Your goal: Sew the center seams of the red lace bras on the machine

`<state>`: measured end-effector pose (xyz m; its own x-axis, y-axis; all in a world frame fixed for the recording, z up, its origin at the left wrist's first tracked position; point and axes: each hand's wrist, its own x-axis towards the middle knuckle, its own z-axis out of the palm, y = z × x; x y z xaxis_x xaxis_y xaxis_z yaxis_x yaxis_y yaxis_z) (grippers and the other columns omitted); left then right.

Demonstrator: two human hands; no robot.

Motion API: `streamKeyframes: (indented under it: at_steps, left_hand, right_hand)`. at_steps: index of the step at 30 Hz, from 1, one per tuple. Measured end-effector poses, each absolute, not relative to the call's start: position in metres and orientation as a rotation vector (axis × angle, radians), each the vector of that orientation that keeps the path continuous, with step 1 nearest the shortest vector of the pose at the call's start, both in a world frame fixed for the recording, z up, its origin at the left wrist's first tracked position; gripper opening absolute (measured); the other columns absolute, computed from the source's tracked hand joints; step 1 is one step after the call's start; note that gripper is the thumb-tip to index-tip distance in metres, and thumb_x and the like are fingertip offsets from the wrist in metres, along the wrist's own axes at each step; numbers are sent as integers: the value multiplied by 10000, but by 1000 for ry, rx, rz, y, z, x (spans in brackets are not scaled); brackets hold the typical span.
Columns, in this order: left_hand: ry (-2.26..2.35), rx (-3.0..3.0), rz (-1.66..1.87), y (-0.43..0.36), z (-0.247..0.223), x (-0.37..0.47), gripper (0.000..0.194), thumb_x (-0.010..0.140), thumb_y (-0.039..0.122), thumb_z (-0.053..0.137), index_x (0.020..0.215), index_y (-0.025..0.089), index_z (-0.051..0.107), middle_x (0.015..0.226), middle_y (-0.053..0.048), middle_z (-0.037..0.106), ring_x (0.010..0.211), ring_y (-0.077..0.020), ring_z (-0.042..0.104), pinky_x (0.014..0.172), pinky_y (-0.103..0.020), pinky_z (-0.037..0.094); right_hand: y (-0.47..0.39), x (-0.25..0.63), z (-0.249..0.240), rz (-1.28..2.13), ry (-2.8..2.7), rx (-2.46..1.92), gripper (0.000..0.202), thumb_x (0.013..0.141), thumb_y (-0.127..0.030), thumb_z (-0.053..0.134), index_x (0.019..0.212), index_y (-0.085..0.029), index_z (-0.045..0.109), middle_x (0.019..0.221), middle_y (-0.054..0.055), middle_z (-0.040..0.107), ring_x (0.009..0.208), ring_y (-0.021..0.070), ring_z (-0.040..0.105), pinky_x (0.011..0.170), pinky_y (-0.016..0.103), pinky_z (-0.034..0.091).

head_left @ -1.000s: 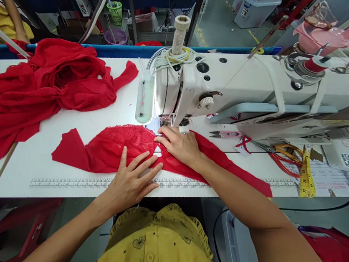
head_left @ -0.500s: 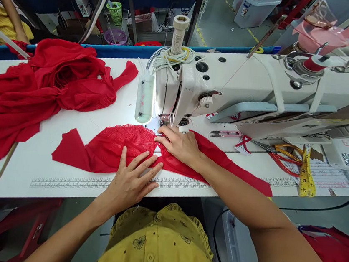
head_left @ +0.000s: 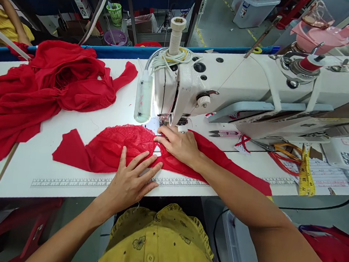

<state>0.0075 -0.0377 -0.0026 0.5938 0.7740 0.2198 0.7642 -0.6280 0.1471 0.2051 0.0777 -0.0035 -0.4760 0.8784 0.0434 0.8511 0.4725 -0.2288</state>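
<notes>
The view shifted slightly; red fabric [head_left: 106, 150] lies under the left hand [head_left: 131, 181].

Matt red cloth [head_left: 86, 156] is lying under the fingers [head_left: 140, 159]
Just beyond them, lace [head_left: 130, 132] is looking rough; farther off, the sewing machine [head_left: 243, 84] is gleaming white and smooth.

Our right hand [head_left: 177, 146] hides the red lace-edged cloth [head_left: 106, 150] beneath it; we cannot tell whether it pinches or only presses. Our left hand [head_left: 134, 179] covers part of the black printed ruler scale [head_left: 70, 182]. Left of it, the view's edge cuts off a heap of red cloth [head_left: 40, 90]. Right of our right hand, a white paper sheet [head_left: 333, 176] bears writing too small to read.
</notes>
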Motion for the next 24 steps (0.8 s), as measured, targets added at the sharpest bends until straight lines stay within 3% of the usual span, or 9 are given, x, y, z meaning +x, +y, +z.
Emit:
streamKeyframes:
  at_steps: [11,14,16,19,21,24]
  left_hand:
    - [1331,2762,401,-38,-1,8,452,997,383,535,1435,275,513,1476,-74,553,1383,-284,470,1219,-678,-2]
    - [1332,2742,485,-36,2,7,446,989,358,552,1423,265,518,1445,-99,565,1351,-281,495,1226,-661,68]
    - [1412,2685,623,-34,4,7,415,981,318,563,1384,221,542,1307,-115,633,1246,-265,557,1215,-606,202]
    - [1679,2525,812,-27,6,11,234,965,289,580,1167,188,642,1012,-82,672,985,-234,594,995,-449,448]
    - [1846,2430,843,-20,7,17,127,951,312,599,974,201,655,887,-54,646,860,-219,555,824,-379,451]
    - [1997,2349,780,-11,5,30,189,924,355,628,810,208,593,793,-35,597,794,-217,508,728,-357,389]
  right_hand:
    - [77,204,-2,286,-2564,-1516,469,1012,-621,356,1213,-298,631,1021,48,735,869,227,658,611,299,300]
    - [77,204,-2,271,-2561,-1517,470,1012,-621,356,1207,-295,634,1014,47,736,863,225,659,601,299,290]
    - [77,204,-2,270,-2563,-1515,467,1010,-622,363,1206,-297,635,1016,48,735,863,224,658,601,297,293]
    - [77,205,-2,281,-2570,-1511,466,1006,-624,372,1206,-295,634,1023,54,732,867,226,653,609,295,303]
    - [77,205,-2,293,-2575,-1515,469,1007,-623,368,1207,-290,633,1027,58,730,863,226,651,610,294,303]
    - [77,205,-3,290,-2569,-1514,478,1016,-619,342,1199,-287,633,1026,58,734,852,223,653,597,298,285]
